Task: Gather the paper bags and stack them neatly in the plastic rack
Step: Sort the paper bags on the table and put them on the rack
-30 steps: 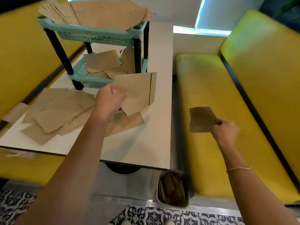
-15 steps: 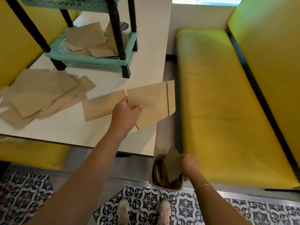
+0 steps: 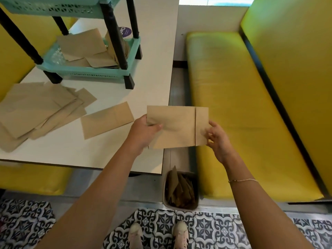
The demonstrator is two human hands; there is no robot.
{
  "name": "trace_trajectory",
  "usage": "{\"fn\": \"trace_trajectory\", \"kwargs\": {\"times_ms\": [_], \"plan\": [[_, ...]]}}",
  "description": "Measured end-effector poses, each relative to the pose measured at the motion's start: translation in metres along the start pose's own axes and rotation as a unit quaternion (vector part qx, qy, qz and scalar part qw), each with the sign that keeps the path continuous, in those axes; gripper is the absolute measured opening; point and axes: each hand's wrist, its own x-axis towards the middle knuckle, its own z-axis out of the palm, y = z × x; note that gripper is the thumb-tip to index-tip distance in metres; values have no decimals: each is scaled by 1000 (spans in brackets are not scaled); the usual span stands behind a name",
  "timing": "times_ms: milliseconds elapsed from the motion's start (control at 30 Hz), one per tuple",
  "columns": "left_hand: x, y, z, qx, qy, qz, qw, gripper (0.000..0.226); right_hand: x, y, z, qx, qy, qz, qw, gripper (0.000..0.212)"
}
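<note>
Your left hand (image 3: 143, 131) pinches the held paper bag (image 3: 177, 126) at its left edge, and your right hand (image 3: 216, 139) steadies its right end with loosely curled fingers, just past the bench (image 3: 143, 83) corner. Square the bag flat between both hands before carrying it to the plastic rack (image 3: 93, 69), whose lower tray already holds untidy bags. Slide it in between the black legs. The loose pile (image 3: 39, 110) and single bag (image 3: 107, 122) lie along your path; lift over them.
</note>
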Motion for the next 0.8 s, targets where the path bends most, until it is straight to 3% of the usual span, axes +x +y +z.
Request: {"fn": "trace_trajectory", "kwargs": {"times_ms": [100,200,300,400,633,800], "plan": [[1,-2,5,36,-37,-13,999,30,2,-3,-8,-47,2,9,999,33],[3,-5,9,74,-31,-17,997,32,10,13,-23,-178,67,32,981,13],[4,-5,7,103,-4,1,995,38,11,40,-44,-404,135,17,904,15],[5,-3,3,125,7,30,992,36,6,75,-61,-527,132,55,838,32],[3,-1,6,150,0,56,987,25,3,146,-41,-601,51,135,786,39],[6,-5,2,149,13,54,987,25,16,178,-18,-558,-29,143,817,42]]}}
